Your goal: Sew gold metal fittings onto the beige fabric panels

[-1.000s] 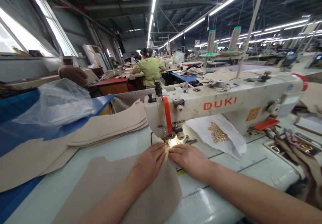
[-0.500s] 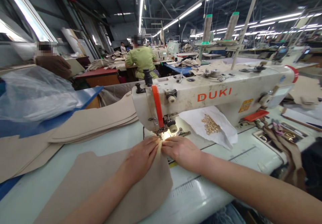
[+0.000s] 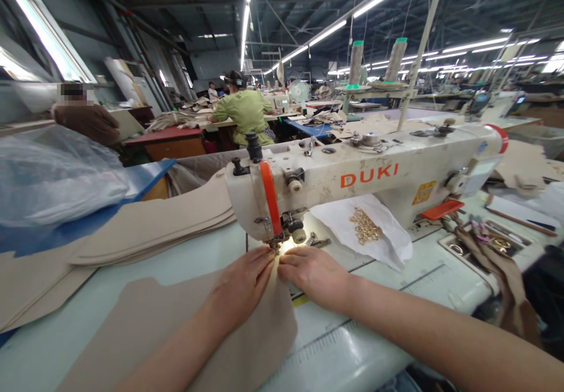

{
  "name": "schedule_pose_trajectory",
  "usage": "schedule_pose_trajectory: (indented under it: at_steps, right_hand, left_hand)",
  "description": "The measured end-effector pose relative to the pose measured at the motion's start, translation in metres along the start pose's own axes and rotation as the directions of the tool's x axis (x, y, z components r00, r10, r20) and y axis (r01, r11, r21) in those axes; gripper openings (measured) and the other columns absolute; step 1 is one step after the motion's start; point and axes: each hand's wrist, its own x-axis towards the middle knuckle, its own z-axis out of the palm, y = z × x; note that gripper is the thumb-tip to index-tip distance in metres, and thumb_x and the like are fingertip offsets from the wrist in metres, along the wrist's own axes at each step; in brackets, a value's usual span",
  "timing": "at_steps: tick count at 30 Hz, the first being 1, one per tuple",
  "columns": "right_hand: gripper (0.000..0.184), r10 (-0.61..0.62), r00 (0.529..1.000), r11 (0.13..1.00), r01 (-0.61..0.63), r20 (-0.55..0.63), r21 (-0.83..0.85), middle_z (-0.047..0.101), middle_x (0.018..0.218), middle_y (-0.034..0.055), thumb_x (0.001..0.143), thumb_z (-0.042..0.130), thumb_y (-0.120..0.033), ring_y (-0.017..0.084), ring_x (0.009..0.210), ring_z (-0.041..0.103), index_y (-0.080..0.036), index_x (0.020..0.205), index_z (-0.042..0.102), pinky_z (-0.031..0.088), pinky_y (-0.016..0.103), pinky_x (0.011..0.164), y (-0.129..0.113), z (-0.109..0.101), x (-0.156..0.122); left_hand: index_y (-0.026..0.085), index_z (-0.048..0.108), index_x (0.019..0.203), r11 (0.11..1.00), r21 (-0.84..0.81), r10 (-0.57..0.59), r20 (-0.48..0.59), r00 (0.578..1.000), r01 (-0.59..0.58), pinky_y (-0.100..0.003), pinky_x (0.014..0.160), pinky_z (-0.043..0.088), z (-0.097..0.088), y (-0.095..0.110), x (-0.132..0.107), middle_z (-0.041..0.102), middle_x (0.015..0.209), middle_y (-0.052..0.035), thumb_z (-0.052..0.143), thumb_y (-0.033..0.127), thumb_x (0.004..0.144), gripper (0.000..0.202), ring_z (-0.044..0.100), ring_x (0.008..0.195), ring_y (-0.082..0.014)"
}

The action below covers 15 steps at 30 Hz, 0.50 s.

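A beige fabric panel lies flat on the pale table in front of a white DUKI sewing machine. My left hand rests on the panel with its fingers stretched toward the lit needle area. Just to the right, my right hand presses the panel's edge with flat fingers. Both sets of fingertips almost meet right below the presser foot.
A stack of beige cut pieces lies at the left, beside a clear plastic bag on blue cloth. White paper with gold metal rings sits under the machine arm. Brown straps hang at the right. Other people work at tables behind.
The view has shifted slightly, so the machine and hands sit a little further left in frame. Both hands stay on the panel at the needle.
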Motion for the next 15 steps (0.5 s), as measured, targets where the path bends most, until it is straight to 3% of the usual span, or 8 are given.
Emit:
schedule_pose_trajectory:
  at_steps: [15]
  right_hand:
    - [0.013, 0.027, 1.0, 0.999, -0.027, -0.007, 0.048, 0.064, 0.103, 0.0089, 0.091, 0.05, -0.017, 0.019, 0.1, 0.055, -0.011, 0.095, 0.061, 0.041, 0.029, 0.093, 0.0006, -0.0012, -0.0013]
  left_hand:
    - [0.013, 0.066, 0.102, 0.999, -0.04, -0.004, -0.04, 0.999, 0.003, -0.038, 0.089, 0.053, 0.0015, 0.0018, 0.0029, 0.07, 0.104, -0.0112, 0.031, 0.029, 0.093, 0.039, 0.064, 0.099, -0.022]
